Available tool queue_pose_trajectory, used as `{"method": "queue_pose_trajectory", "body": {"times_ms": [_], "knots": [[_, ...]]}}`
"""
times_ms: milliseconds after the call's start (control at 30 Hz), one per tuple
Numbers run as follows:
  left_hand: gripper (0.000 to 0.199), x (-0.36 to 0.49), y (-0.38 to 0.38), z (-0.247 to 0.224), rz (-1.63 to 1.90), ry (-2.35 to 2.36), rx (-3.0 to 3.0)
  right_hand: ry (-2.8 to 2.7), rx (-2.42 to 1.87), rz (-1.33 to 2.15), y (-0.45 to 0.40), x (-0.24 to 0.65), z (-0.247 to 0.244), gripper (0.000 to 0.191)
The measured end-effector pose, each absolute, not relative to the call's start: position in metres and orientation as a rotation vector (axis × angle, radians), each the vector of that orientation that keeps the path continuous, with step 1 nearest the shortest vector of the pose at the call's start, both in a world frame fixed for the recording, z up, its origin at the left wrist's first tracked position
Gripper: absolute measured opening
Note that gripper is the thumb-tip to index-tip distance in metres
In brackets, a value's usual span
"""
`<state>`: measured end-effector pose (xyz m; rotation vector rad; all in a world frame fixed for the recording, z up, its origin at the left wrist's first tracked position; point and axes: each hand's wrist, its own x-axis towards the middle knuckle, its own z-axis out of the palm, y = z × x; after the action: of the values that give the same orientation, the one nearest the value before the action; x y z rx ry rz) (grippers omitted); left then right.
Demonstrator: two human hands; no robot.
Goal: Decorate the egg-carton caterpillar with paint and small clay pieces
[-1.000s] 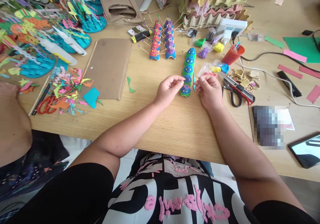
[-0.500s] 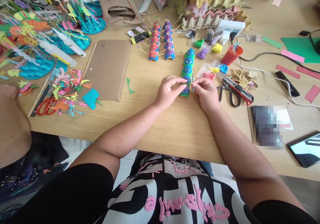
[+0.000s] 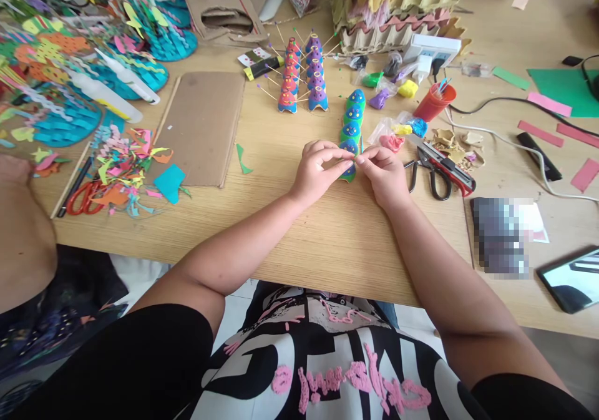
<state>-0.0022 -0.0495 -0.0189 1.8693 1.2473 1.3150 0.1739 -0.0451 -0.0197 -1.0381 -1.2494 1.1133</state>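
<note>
My left hand (image 3: 317, 171) and my right hand (image 3: 384, 175) meet fingertip to fingertip, both pinching. Whatever lies between the fingers is too small to make out. Just behind and under them is a blue-and-green caterpillar (image 3: 353, 114), a row of egg-carton cups with small dotted faces, its near end partly covered by my fingers. Farther back stand a red-and-blue caterpillar (image 3: 289, 78) and a purple-and-blue one (image 3: 317, 77), both with thin pin-tipped sticks poking out.
To the right are a red cup (image 3: 434, 100), bagged clay (image 3: 392, 142), black-handled scissors (image 3: 440, 184) and a box cutter (image 3: 447, 164). Left lie a cardboard sheet (image 3: 201, 130), paper scraps (image 3: 124, 164) and glue bottles (image 3: 105, 95). Another person's arm (image 3: 23, 233) rests at far left.
My fingertips have come together, closing the small gap between the two hands. The caterpillars and other things stay where they were.
</note>
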Motion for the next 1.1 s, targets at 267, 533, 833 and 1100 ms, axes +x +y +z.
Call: {"method": "queue_pose_trajectory", "body": {"times_ms": [267, 533, 833, 1100], "knots": [[0.007, -0.002, -0.044, -0.029, 1.361, 1.253, 1.912, -1.254, -0.977, 1.167, -0.045, 0.175, -0.021, 0.049], [0.007, -0.003, -0.043, -0.03, 1.428, 1.22, 1.892, -1.262, -0.96, 1.219, -0.046, 0.176, -0.021, 0.045], [0.018, -0.004, -0.046, -0.028, 1.382, 1.15, 1.94, -1.251, -0.989, 1.164, -0.046, 0.176, -0.021, 0.049], [0.013, -0.004, -0.044, -0.03, 1.389, 1.178, 1.941, -1.287, -0.997, 1.156, -0.047, 0.175, -0.021, 0.048]]}}
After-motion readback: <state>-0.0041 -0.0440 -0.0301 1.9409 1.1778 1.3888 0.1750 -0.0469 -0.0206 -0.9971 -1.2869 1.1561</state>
